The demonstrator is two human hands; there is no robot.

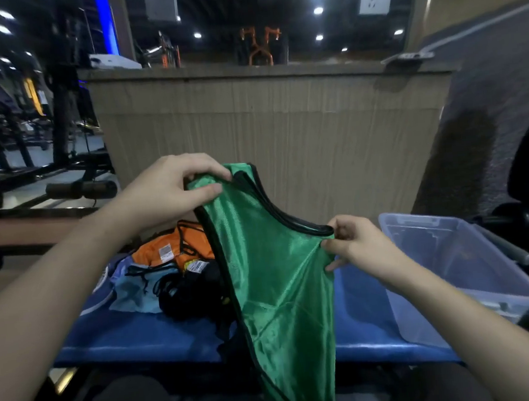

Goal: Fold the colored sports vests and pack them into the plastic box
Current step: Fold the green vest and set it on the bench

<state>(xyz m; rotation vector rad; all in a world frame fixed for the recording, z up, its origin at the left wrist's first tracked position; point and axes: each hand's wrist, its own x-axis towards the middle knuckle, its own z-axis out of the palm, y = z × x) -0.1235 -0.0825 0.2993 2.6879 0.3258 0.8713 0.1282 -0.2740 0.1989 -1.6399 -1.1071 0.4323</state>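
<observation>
Blue bench [179,339] — wood-panelled counter [282,128] behind, gym machines [26,125] left.

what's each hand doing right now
Left hand: pinching the upper shoulder strap of the green vest, holding it up.
Right hand: pinching the lower shoulder strap of the same vest.

Left hand [172,189] raised at far left, thumb and fingers pinched together, right hand [353,247] held lower and nearer at right, fingertips pinched, both bare forearms extended forward.
</observation>
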